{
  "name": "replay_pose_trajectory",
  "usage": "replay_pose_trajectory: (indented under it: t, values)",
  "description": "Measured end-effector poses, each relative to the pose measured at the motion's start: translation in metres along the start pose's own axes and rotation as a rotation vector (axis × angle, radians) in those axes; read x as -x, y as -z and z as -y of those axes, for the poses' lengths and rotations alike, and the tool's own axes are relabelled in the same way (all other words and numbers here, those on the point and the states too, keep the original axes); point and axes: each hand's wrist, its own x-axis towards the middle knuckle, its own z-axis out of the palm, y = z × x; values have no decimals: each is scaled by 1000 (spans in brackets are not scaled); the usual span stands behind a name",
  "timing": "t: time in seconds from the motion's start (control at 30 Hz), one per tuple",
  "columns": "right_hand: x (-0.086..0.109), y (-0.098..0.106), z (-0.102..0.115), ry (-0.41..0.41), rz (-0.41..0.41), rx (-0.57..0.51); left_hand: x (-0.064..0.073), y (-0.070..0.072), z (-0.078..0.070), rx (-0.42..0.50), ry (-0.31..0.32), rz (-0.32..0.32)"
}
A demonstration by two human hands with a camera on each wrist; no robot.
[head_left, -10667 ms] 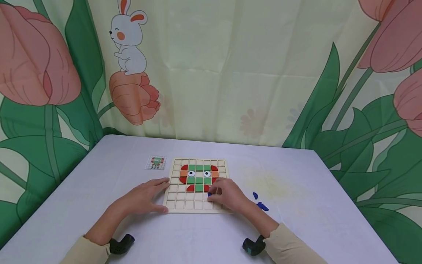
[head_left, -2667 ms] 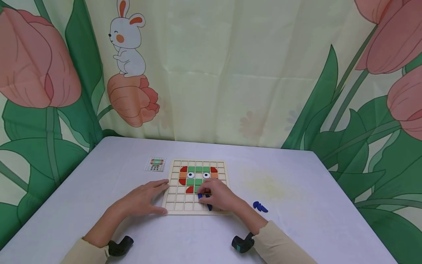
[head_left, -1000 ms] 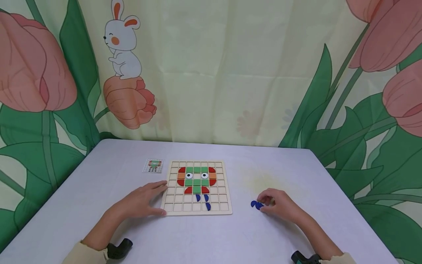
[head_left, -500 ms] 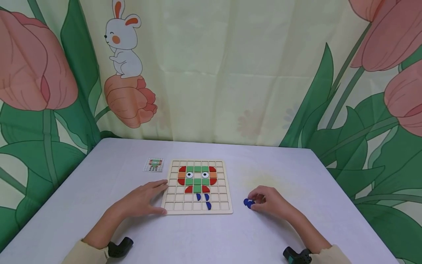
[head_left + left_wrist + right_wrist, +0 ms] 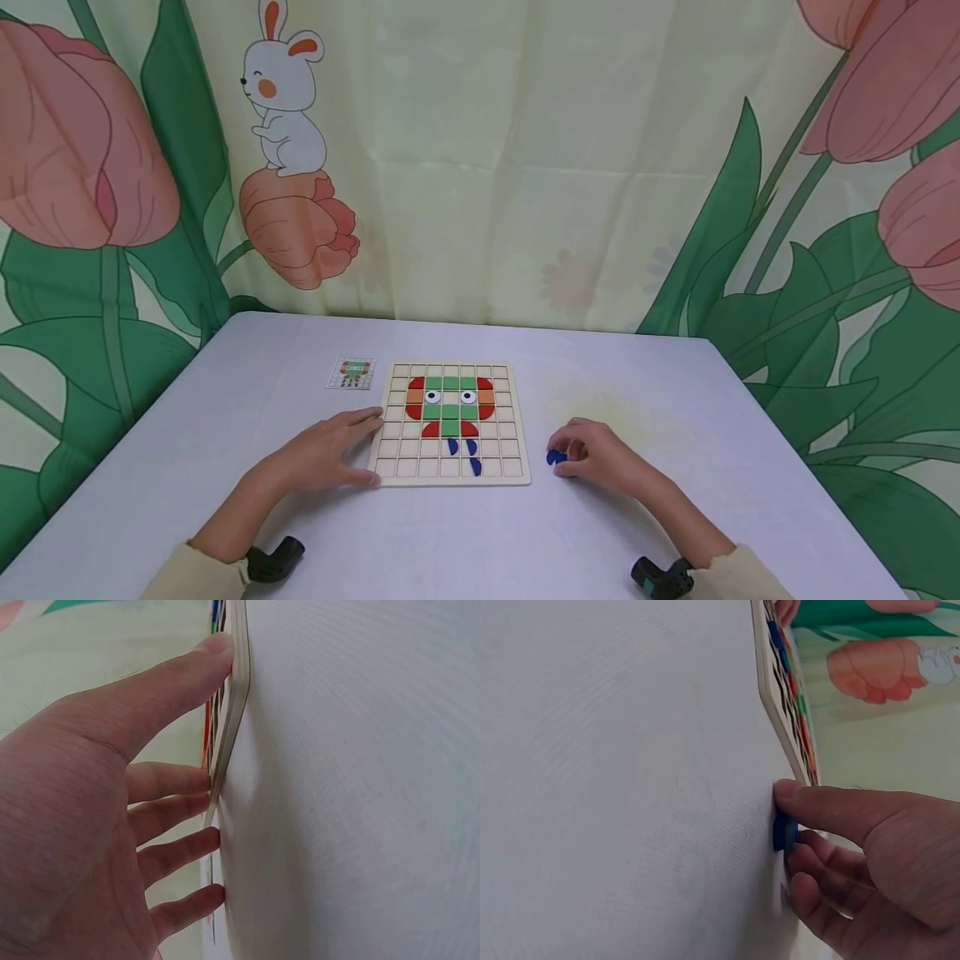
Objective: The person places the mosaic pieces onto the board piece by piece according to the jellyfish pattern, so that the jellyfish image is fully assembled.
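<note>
A wooden grid board (image 5: 394,468) lies on the table with green, red, orange and eye-marked tiles in its cells. Below these sit three blue curved tiles (image 5: 476,467). My left hand (image 5: 322,450) steadies the board's left edge, with its thumb and fingertips touching the rim and its fingers fairly straight. Right of the board, my right hand (image 5: 600,457) has thumb and fingers curled round a small bunch of loose blue tiles (image 5: 556,457) on the cloth. In the right wrist view, blue tiles (image 5: 784,832) show between thumb and fingers, partly hidden.
A small picture card (image 5: 352,373) with a similar figure lies left of the board's far corner. White cloth covers the table (image 5: 450,542). A curtain (image 5: 480,167) printed with tulips and a rabbit hangs behind the far edge.
The right hand has slid the loose blue tiles leftward across the cloth, closer to the board. Compared with several seconds ago, more blue tiles lie on the board. The left hand stays put.
</note>
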Motion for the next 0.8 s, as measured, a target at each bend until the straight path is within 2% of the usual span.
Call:
replay_pose_trajectory:
  t: [0.23,0.5,0.57,0.8]
  values:
    - [0,9,0,82,90,-2,0,0,0,-7,-11,-6]
    - [9,12,-3,-76,41,11,0,2,-1,-9,-6,-3]
    - [10,12,-5,-64,40,15,1,2,-1,-6,-5,-1]
    - [5,11,-6,104,49,-1,1,1,-1,-1,-5,1]
